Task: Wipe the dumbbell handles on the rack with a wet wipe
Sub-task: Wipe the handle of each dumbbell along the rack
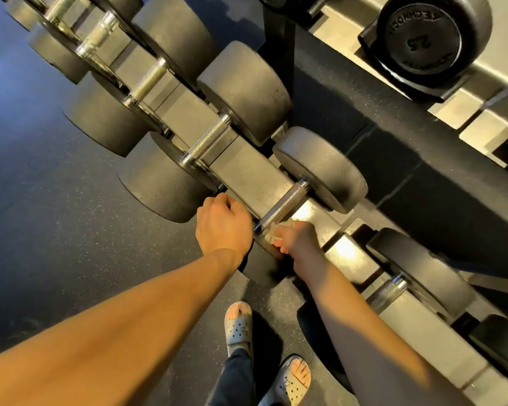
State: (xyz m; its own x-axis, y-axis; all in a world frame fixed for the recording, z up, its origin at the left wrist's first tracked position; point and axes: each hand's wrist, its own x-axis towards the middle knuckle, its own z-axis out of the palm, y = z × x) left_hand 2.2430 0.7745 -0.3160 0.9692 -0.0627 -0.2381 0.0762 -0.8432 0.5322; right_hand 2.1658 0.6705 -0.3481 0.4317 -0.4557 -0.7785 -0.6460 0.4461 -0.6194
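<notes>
The right hand (298,244) is pinching a crumpled pale wet wipe (272,234), its fingers curling around the cloth and pressing it against the near end of a knurled steel handle (285,205). That handle belongs to 1 dumbbell lying across the grey rack (241,159). The stretch of handle beyond the wipe is showing bare metal, up to the round black far head (320,168). The near head (261,268) is sitting just below the handle, partly covered by both wrists.

The left hand (222,224) is hovering just beside the handle's near end, on the side away from the right hand. Its fingers are curling under (the knuckles are facing the camera), and I cannot tell whether they are gripping anything.

On either side of the handle, 2 more dumbbell handles are lying parallel to it, a neighbouring handle (207,143) beyond the left hand and another handle (389,291) past the right forearm. Well above the handle, a dumbbell marked 25 (423,39) is resting on a higher shelf. Below the handle, 2 grey sandals (238,326) are standing on the dark speckled floor (56,215).
</notes>
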